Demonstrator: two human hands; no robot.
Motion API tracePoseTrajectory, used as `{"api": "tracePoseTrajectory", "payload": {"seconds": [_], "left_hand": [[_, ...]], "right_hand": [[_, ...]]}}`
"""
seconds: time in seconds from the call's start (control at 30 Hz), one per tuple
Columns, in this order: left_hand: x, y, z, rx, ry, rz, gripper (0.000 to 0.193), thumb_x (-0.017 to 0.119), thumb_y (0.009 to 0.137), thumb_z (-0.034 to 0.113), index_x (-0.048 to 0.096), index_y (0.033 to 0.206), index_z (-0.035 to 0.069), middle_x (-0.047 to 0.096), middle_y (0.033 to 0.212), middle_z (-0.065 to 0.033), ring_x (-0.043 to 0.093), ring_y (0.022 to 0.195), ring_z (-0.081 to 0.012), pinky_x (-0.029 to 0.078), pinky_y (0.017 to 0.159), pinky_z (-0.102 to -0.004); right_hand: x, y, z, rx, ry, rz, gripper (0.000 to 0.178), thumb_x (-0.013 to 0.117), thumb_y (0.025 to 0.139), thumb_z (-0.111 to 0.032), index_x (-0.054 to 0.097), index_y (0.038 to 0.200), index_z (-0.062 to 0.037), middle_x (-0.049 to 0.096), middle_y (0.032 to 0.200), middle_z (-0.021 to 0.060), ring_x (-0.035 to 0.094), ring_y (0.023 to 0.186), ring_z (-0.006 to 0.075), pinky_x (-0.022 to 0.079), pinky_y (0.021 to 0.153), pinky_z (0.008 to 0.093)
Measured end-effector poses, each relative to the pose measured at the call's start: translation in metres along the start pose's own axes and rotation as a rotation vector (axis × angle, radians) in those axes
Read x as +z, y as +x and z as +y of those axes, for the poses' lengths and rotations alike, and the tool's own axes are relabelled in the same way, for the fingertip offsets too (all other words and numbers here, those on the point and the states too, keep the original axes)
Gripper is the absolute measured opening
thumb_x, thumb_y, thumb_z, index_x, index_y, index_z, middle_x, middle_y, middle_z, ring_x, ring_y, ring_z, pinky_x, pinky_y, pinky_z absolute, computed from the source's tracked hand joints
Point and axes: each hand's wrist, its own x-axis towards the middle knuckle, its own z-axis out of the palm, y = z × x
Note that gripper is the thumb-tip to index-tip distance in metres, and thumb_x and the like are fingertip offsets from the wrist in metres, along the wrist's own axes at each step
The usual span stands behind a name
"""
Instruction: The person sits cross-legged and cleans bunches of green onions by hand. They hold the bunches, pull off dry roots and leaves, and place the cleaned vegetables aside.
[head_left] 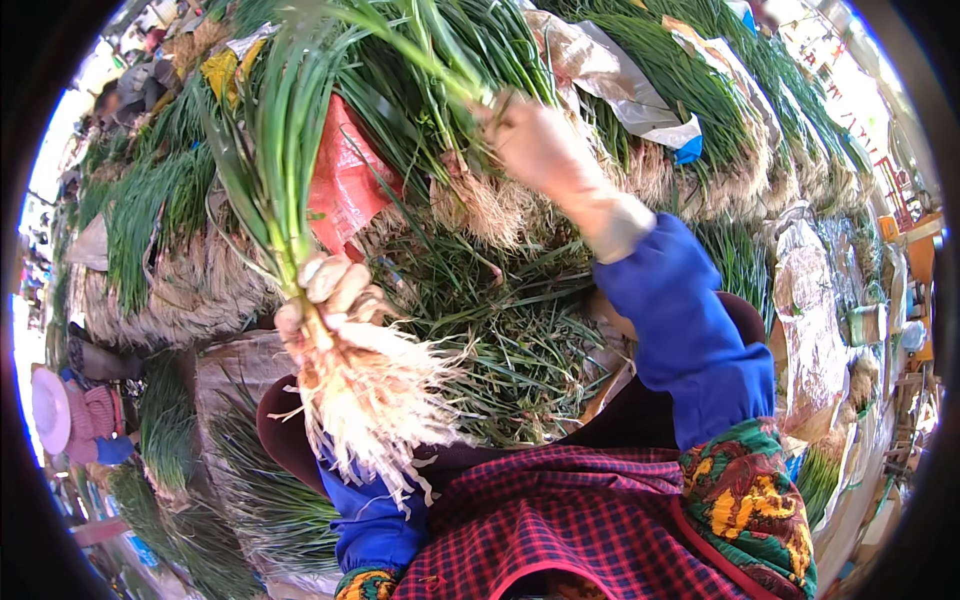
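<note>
My left hand (335, 290) is wrapped round the lower stems of a bunch of long-leaved green stalks (290, 190), which look like green garlic or leeks. Their pale, stringy roots (375, 390) spread below the fist toward my lap, and the leaves fan upward. Slightly blurred, my right hand (540, 145) is closed on a long green stalk (420, 55) that runs up and left from the fingers. Right behind that hand lies a pile of similar stalks (470, 200) with roots facing me. A red plastic sheet (345, 180) shows between the two hands.
Loose green leaf scraps (510, 340) cover the ground between my knees. Rows of rooted stalks (690, 110) lie at the far right, with more stacked at the left (170, 250). A person in a pale hat (95, 415) is at the far left. Plastic sheeting (805, 310) lies at right.
</note>
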Motion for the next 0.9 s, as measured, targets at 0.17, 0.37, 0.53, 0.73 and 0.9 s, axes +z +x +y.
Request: {"api": "tracePoseTrajectory", "payload": {"seconds": [0.17,0.37,0.53,0.73,0.9], "left_hand": [[-0.005,0.005,-0.027,-0.014,0.083,0.309,0.023,0.059,0.074,0.012,0.044,0.091,0.007,0.039,0.078,-0.0011,0.037,0.074,-0.0130,0.037,0.063,-0.0236],[-0.009,-0.009,-0.008,0.014,0.187,0.315,0.024,0.059,0.076,0.013,0.044,0.093,0.007,0.040,0.081,-0.0017,0.038,0.076,-0.0131,0.043,0.067,-0.0230],[-0.003,-0.003,-0.022,-0.026,0.089,0.376,0.023,0.058,0.078,0.011,0.046,0.097,0.007,0.044,0.087,-0.0024,0.043,0.080,-0.0121,0.050,0.066,-0.0239],[0.006,0.003,-0.030,-0.086,0.045,0.601,0.019,0.057,0.081,0.012,0.049,0.097,0.006,0.048,0.084,-0.0013,0.046,0.077,-0.0107,0.048,0.065,-0.0239],[-0.015,0.007,-0.038,-0.227,0.175,0.597,0.017,0.057,0.081,0.013,0.048,0.094,0.007,0.047,0.083,-0.0010,0.045,0.075,-0.0108,0.046,0.063,-0.0235]], "right_hand": [[0.098,0.020,0.114,-0.061,-0.422,0.084,0.033,0.047,0.089,-0.036,0.063,0.086,-0.0069,0.056,0.061,0.0145,0.061,0.061,0.0211,0.050,0.061,0.0387],[0.014,-0.012,0.053,0.082,0.563,-0.222,0.022,0.057,0.087,-0.027,0.062,0.092,-0.0061,0.063,0.075,0.0011,0.052,0.058,0.0044,0.043,0.049,0.0220],[-0.036,-0.038,0.081,0.057,-0.187,-0.105,0.027,0.052,0.089,-0.024,0.063,0.100,-0.0023,0.067,0.085,0.0075,0.056,0.062,0.0192,0.047,0.058,0.0326],[-0.092,-0.062,0.130,-0.095,-0.032,0.118,0.035,0.053,0.090,-0.034,0.059,0.084,-0.0001,0.050,0.063,0.0032,0.044,0.059,0.0140,0.040,0.057,0.0302],[-0.245,-0.158,0.196,0.264,-0.186,0.248,0.043,0.054,0.087,-0.042,0.060,0.078,-0.0005,0.052,0.060,0.0055,0.048,0.056,0.0150,0.040,0.056,0.0311]]}}
